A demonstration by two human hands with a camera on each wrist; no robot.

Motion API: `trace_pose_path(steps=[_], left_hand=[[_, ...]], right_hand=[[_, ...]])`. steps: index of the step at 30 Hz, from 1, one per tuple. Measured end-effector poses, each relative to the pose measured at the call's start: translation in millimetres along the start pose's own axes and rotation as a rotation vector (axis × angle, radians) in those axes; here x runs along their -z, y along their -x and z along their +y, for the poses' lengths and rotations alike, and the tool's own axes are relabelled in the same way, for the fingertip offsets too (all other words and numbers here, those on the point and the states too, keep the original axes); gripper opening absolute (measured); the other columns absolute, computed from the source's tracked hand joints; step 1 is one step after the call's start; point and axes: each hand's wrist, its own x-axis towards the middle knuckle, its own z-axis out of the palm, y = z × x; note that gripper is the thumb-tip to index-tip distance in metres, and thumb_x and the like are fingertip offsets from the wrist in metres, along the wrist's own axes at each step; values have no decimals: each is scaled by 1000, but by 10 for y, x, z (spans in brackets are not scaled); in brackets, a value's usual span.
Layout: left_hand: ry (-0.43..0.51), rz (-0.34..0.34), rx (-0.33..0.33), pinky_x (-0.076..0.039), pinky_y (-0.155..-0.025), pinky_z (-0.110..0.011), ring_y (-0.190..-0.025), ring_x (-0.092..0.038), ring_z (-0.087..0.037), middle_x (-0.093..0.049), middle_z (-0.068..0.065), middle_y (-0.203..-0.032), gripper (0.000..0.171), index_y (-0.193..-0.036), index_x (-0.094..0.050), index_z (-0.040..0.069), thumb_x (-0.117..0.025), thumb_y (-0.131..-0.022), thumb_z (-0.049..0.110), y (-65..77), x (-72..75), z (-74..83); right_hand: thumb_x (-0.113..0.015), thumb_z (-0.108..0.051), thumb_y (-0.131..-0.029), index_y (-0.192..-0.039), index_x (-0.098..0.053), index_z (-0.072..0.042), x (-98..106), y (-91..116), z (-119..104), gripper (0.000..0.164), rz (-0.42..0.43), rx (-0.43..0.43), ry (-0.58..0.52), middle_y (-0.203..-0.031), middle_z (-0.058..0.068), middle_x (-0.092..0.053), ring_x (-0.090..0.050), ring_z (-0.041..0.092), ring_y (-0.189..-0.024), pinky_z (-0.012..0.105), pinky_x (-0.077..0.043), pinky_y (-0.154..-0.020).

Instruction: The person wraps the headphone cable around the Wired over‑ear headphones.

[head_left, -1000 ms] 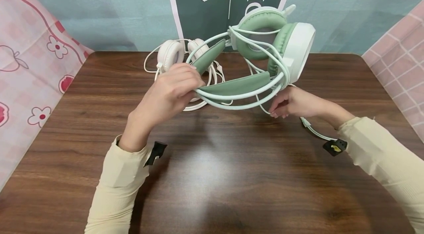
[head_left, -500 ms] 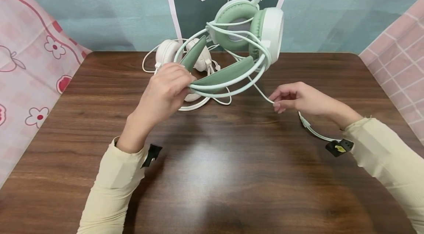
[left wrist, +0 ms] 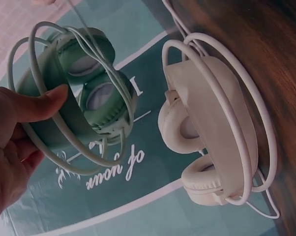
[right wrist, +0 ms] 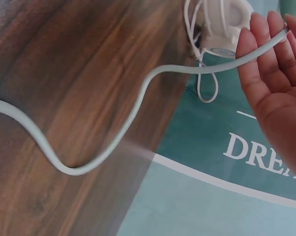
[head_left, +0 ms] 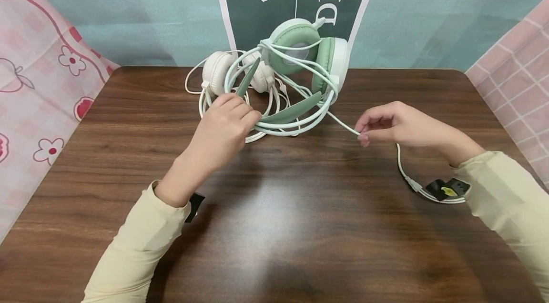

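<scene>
My left hand [head_left: 227,126] grips the headband of a pair of mint-green headphones [head_left: 286,116] and holds it above the table, with the ear cups pointing up and away. In the left wrist view my thumb presses on the green headband pad [left wrist: 49,83] between two thin hoops. Turns of cable cross over the ear cups. Out to the right, my right hand [head_left: 399,124] pinches the pale green cable [head_left: 340,123] between thumb and fingertips. From that hand the cable [right wrist: 128,118] runs down to the table.
Behind the green pair, white headphones [head_left: 217,72] with a bundled white cable lie near the table's back edge. A cable splitter [head_left: 413,184] lies by the right wrist's black camera [head_left: 448,189]. A dark lettered poster [head_left: 283,3] hangs at the back.
The green headphones have moved left, first rising and then lowering. My right hand has shifted right with the cable, stretching the length between it and the headphones.
</scene>
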Motion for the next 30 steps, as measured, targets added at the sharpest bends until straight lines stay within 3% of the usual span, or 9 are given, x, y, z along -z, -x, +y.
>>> trace_pose_path(steps=[5,9,18,30], left_hand=[[-36,-48,-4,-42,-77,-38,-62,-50,-27,-52,-9,-61,19,-66,-53,2,-45,-78,-10,-16,-21,57],[-47,-67,-7,-41,-76,-38,-61,-50,-27,-50,-9,-60,20,-64,-51,2,-45,-80,-9,-22,-20,84],[-63,-72,-14,-42,-76,-37,-63,-51,-26,-51,-8,-62,21,-66,-51,3,-45,-84,-5,-64,70,157],[-54,-72,-87,-43,-77,-36,-68,-52,-25,-51,-6,-64,22,-68,-52,3,-41,-84,-7,-83,192,291]], right_hand=[[-61,11,-78,-89,-63,-3,19,-4,-62,18,-8,49,2,-71,7,-61,-58,10,-65,19,-48,-60],[-61,10,-80,-89,-64,-6,41,-5,-143,19,37,37,58,-70,5,-61,-57,10,-63,19,-47,-58],[-63,8,-78,-85,-63,-10,133,-42,-349,18,127,41,184,-67,3,-59,-53,9,-56,20,-43,-50],[-70,0,-75,-78,-66,-12,203,-90,-514,13,206,10,302,-65,-2,-58,-49,8,-56,18,-41,-49]])
